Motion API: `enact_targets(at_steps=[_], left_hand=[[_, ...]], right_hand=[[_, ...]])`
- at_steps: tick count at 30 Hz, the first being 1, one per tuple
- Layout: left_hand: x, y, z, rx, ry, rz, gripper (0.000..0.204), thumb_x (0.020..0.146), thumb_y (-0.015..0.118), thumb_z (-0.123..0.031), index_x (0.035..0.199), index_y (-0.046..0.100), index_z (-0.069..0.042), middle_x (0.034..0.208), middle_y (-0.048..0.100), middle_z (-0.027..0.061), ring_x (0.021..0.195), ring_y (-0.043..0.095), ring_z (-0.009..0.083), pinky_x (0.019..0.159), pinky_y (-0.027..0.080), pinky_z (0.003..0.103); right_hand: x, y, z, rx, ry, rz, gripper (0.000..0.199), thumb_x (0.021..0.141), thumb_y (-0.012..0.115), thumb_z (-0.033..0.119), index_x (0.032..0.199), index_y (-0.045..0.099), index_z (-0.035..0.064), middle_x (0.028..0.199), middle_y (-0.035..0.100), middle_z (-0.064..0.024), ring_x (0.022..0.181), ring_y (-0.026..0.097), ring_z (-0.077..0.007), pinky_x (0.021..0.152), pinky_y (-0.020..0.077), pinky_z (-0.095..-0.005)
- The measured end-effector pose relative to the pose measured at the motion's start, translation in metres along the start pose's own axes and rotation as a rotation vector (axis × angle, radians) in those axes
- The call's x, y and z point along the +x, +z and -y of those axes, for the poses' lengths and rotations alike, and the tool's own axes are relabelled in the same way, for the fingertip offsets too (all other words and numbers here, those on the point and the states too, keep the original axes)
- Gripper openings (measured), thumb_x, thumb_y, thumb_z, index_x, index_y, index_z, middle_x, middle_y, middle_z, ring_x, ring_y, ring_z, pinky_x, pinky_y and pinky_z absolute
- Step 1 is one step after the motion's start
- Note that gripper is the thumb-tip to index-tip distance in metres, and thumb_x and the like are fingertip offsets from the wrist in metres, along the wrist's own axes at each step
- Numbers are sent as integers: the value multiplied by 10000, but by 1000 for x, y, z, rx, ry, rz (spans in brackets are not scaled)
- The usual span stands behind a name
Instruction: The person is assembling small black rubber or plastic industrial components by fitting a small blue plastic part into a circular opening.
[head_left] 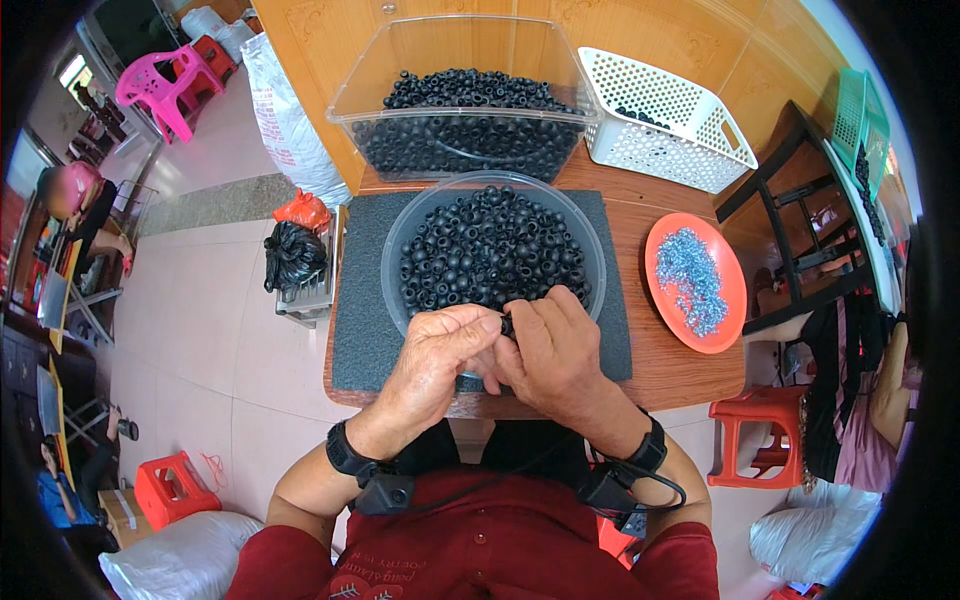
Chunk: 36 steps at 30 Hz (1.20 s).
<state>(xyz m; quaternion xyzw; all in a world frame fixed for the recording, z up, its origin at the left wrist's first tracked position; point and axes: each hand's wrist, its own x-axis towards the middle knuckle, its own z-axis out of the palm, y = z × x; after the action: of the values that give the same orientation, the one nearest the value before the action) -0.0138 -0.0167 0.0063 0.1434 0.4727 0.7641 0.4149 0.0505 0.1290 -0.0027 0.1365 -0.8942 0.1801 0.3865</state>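
I log left hand (432, 362), right hand (556, 352) pinching a black bead (507, 325); round tub (598, 262): loose beads (490, 245); orange plate (727, 270), right: blue pieces (690, 280).

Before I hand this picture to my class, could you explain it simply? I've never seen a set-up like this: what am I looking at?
There is no robot here, just a person's two bare hands. The picture comes from a wide fisheye camera worn on the person's head, looking down, so straight edges bend near the rim and left is the person's left.

On the brown table lies a dark mat bearing a round clear bowl full of small black pieces. Behind it, a clear bin holds more, and a white basket a few. At the right, an orange plate holds blue bits.

The left hand and right hand meet at the bowl's near edge, their fingertips in a close grip on one black piece.
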Motion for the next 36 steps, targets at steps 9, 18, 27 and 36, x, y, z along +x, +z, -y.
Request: enact_targets(at_steps=[9,18,27,36], left_hand=[[3,0,7,1,14,-30,245,907,538,-154,889,601,82,728,620,121,606,605,191,533,520,298],[1,-9,-11,299,258,-226,248,923,543,-161,1028,618,50,846,658,115,685,617,138,620,491,241],[-4,-66,-43,1163,557,-318,131,783,687,-63,901,665,-10,793,644,43,744,584,114,684,472,257],[10,-45,-36,1721,645,179,196,623,760,-185,700,617,-77,638,575,41,642,537,222,678,363,343]], right_hand=[[-4,6,-7,-134,-210,-9,204,593,576,189,652,455,36,664,417,-92,581,410,-222,490,331,-351],[11,-9,-21,-26,-81,-39,202,681,670,61,821,547,-17,683,475,-111,564,445,-265,489,367,-369],[79,-53,-139,-264,354,-151,243,805,615,207,714,569,-12,634,571,-189,606,571,-346,563,435,-435],[136,-72,-272,-557,456,-102,297,779,571,267,793,673,-11,761,622,-259,754,623,-405,699,482,-464]])
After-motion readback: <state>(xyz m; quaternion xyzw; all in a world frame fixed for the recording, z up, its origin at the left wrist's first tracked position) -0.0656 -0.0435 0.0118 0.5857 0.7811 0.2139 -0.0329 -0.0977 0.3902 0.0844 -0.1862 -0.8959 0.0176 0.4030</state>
